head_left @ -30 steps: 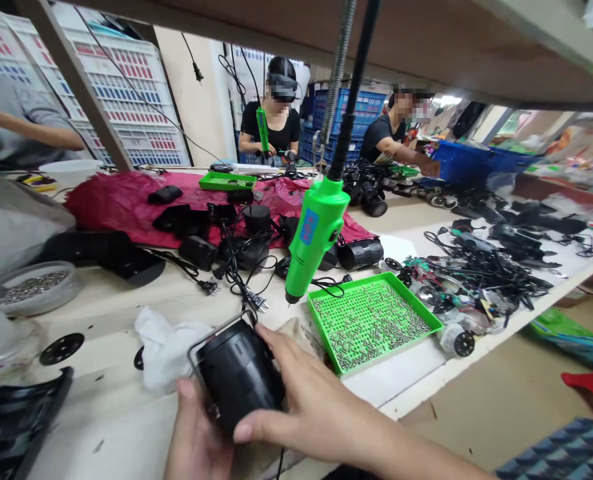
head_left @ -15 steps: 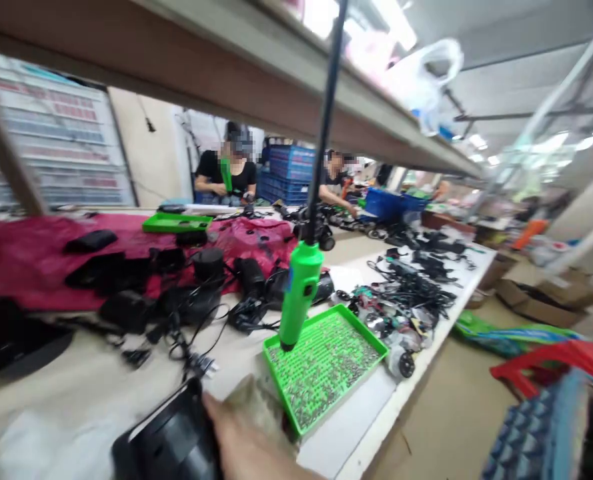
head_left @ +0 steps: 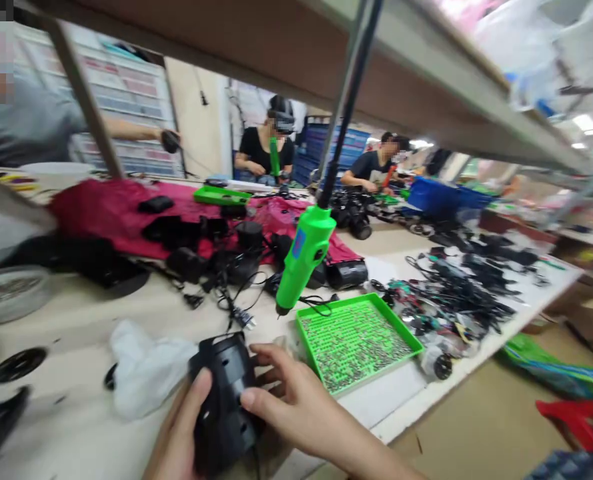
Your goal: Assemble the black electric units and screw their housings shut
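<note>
A black plastic housing (head_left: 226, 400) with small holes along its face is held between both hands at the lower middle. My left hand (head_left: 179, 427) grips its left side, thumb on the near face. My right hand (head_left: 296, 400) holds the right side, with the thumb on the face and the fingers around the far edge. Just beyond, a green electric screwdriver (head_left: 303, 260) hangs tip down, touched by neither hand. Right of it lies a green tray (head_left: 359, 343) of small screws. A cord with a plug (head_left: 243, 319) lies past the housing.
White crumpled cloth (head_left: 143, 373) lies left, near a round dish (head_left: 11, 293). Black parts rest on pink sheeting (head_left: 91, 213); cables and parts (head_left: 451, 287) pile up at right. A shelf (head_left: 276, 67) spans overhead. Several people are across the table and at left.
The view has turned left. My left hand has come into sight on the housing, which now stands more fully in view. A person's arm shows at the upper left.
</note>
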Demonstrator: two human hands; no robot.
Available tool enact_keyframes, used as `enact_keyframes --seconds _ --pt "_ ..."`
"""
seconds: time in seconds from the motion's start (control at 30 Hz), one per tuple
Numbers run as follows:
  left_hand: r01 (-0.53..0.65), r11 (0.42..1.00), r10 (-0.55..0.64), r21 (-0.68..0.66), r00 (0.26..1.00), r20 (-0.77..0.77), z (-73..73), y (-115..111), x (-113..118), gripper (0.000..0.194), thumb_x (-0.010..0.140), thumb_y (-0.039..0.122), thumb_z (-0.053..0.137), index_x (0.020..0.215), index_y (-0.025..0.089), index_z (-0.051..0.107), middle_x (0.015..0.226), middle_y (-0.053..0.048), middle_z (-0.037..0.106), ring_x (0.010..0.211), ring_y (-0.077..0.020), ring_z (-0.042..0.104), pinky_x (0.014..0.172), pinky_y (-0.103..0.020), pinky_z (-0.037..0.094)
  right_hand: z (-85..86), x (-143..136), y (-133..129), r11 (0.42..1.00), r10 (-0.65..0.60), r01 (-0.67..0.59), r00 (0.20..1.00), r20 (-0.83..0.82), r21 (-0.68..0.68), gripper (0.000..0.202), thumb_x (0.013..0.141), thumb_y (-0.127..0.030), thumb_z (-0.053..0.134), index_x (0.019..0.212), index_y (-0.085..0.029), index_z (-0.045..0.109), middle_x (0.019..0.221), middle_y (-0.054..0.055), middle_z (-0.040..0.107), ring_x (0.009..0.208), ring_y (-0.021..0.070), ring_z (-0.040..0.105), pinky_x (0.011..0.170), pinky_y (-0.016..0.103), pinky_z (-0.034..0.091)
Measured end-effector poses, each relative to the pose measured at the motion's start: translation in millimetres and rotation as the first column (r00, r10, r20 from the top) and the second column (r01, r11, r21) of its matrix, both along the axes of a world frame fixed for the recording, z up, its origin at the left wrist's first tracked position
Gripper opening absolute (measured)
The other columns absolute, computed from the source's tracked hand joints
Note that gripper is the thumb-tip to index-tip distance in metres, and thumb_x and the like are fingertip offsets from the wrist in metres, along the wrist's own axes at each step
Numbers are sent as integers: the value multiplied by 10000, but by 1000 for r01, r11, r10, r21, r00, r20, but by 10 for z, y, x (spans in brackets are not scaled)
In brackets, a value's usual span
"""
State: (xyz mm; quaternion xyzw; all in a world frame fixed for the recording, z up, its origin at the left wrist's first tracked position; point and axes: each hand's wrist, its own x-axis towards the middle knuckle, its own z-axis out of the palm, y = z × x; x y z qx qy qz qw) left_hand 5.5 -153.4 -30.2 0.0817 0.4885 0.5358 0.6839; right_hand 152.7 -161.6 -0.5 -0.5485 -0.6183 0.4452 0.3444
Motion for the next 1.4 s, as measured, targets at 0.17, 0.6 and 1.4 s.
enact_keyframes --seconds 0.17,0.6,1.4 --pt "-72 997 74 -36 996 55 159 16 32 436 896 479 548 1177 173 679 1042 -123 752 995 -281 702 873 -420 563 38 -150 -103 993 118 -116 986 118 -26 1095 664 -431 824 1546 -254 199 1582 110 304 1436 334 327 1169 519 289" --pt "-182 982 186 -60 980 71 -32 11 53 449 902 521 525 1064 146 712 924 -113 767 975 -267 707 886 -385 545 -31 -96 -113 998 24 -23 1000 14 -61 944 727 -408 736 1522 -193 273 1553 110 365 1451 293 308 1197 501 229" --pt "-178 972 101 154 905 412 -94 0 -158 597 960 409 279 885 87 776 963 -254 732 792 -309 738 638 -388 604 -192 -30 253 983 -143 5 639 756 182 865 806 -275 693 1507 -14 258 1478 261 422 1354 382 440 1081 496 430"
